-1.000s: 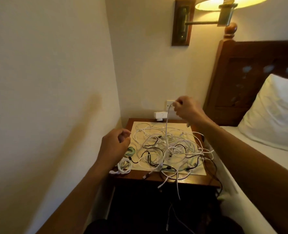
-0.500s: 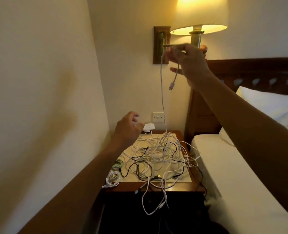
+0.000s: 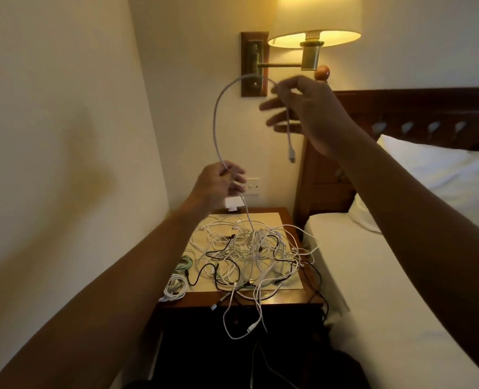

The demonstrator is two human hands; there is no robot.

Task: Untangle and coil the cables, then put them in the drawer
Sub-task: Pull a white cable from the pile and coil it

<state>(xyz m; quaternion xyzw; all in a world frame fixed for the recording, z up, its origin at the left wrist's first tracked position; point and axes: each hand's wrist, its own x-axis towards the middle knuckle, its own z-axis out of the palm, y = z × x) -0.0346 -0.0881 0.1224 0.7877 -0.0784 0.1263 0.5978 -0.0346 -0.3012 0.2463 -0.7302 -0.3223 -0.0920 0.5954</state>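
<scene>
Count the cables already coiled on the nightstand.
2: a green coil at the left edge of the nightstand, and a white coil just in front of it at the front-left corner. The tangle may hide others.

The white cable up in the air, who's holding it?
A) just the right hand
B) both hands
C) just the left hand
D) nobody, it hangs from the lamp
B: the right hand pinches the white cable near its dangling plug. The left hand grips it lower down, above the tangle on the nightstand.
</scene>
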